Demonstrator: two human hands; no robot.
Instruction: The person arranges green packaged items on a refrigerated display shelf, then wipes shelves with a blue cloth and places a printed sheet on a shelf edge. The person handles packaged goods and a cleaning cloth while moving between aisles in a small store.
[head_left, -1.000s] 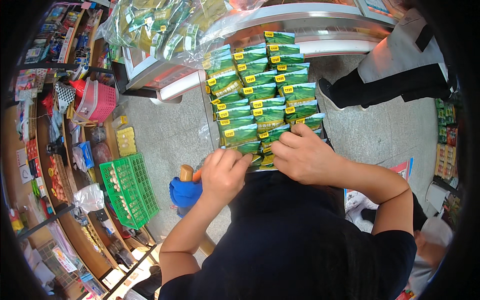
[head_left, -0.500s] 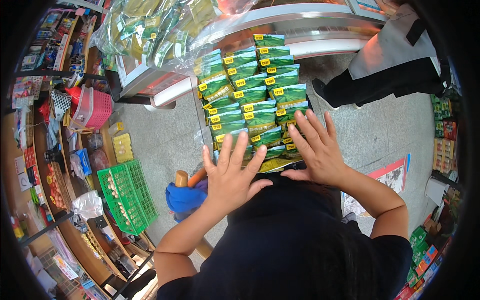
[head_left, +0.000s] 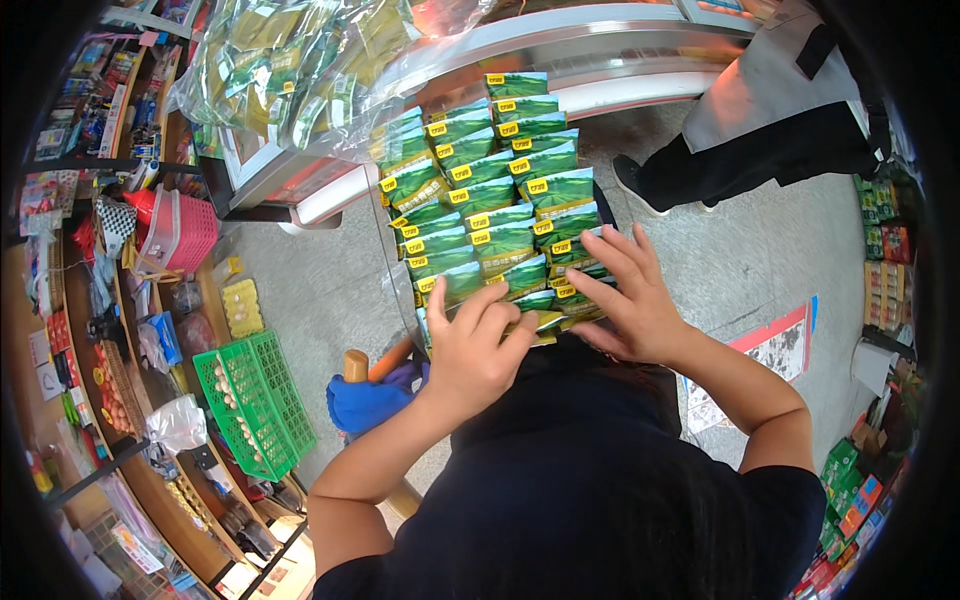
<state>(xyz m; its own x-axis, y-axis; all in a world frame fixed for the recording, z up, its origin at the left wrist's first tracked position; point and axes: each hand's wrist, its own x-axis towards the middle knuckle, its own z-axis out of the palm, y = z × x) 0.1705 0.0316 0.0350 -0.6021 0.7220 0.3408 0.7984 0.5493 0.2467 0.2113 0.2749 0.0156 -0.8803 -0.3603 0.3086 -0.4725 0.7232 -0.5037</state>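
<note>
Green-and-gold packets [head_left: 503,240] with yellow labels stand in overlapping rows in front of me, filling a box whose walls are mostly hidden. At the near left end of the rows my left hand [head_left: 475,350] has bent fingers closed over a packet [head_left: 547,320], its little finger stretched along the rows. My right hand [head_left: 635,305] lies over the near right corner, fingers apart and fingertips touching the packets there. Its thumb points inward at the near edge. Beyond the rows, at the far left, a clear plastic bag [head_left: 290,75] contains more similar packets.
A glass-fronted metal counter [head_left: 600,60] runs across the far side. A person [head_left: 750,130] in a grey apron stands at the far right. Left are a green crate [head_left: 255,400] with eggs, a pink basket [head_left: 180,225] and shelves. A blue cloth [head_left: 365,403] lies near my left forearm.
Both hands have come down onto the packets from a raised, spread pose. My left fingers have bent inward. The packets appear shifted slightly left in view.
</note>
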